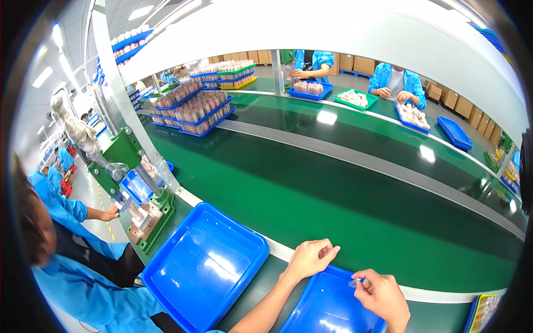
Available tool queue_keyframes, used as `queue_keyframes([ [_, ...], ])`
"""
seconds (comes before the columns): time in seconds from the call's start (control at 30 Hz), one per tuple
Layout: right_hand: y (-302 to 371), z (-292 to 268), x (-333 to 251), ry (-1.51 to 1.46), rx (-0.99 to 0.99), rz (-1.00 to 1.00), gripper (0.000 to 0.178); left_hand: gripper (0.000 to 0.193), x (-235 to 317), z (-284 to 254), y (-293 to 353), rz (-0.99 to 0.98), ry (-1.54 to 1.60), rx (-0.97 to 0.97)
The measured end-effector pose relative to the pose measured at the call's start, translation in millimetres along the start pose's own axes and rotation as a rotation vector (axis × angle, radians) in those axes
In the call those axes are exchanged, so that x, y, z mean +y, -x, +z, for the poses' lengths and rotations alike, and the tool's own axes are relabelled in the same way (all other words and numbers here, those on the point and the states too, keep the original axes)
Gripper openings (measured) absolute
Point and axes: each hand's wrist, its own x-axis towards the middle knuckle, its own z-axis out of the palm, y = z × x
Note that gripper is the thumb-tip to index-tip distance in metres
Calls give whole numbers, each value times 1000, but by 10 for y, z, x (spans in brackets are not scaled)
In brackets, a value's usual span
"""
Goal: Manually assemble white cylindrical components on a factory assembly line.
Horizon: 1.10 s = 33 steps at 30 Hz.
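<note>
My left hand is raised over the far edge of a blue tray, its fingers curled in. Whatever it may hold is hidden. My right hand, above the right side of that tray, pinches a small clear plastic piece with a pale end between thumb and fingertips. Beneath both hands, the visible part of the tray shows only a few tiny specks on its floor. A second blue tray lies to the left, also with a few specks and no parts in it.
A green hand press stands at left, with a co-worker's hand at it. Across the green conveyor belt are stacked trays of tubes and two workers with trays. Another filled tray sits at lower right.
</note>
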Motion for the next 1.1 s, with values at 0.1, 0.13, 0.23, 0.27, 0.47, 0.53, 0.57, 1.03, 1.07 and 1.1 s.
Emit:
queue_keyframes([
  [0.1, 0, -2, -3, -38, -26, 30, 17, 26, 26, -11, -3, -8, -6, -11],
  [0.13, -8, -10, 4, -54, -56, 57, 17, 26, 46, -25, -6, -20, -7, -18],
  [0.23, -11, -52, -27, -74, -93, 62, 16, 26, 32, -16, 4, -5, -3, -14],
  [0.27, -7, -64, -40, -76, -96, 50, 16, 26, 19, -11, 4, 9, -1, -8],
  [0.47, 6, -47, -24, -168, -45, 48, 13, 26, 27, -19, 0, 17, -2, -3],
  [0.53, 21, -55, -32, -168, -14, 25, 13, 26, 2, 0, 2, 28, 7, 3],
  [0.57, 25, -55, -35, -168, 1, 13, 13, 25, -8, 3, 4, 34, 11, 6],
  [1.03, 79, -136, 10, -61, -39, -59, 13, 27, 38, -25, 2, 1, -9, -15],
  [1.07, 76, -122, 32, -49, -75, -17, 13, 27, 48, -31, -1, -6, -14, -22],
  [1.1, 75, -99, 51, -23, -69, 18, 13, 27, 48, -23, -1, -6, -11, -23],
])
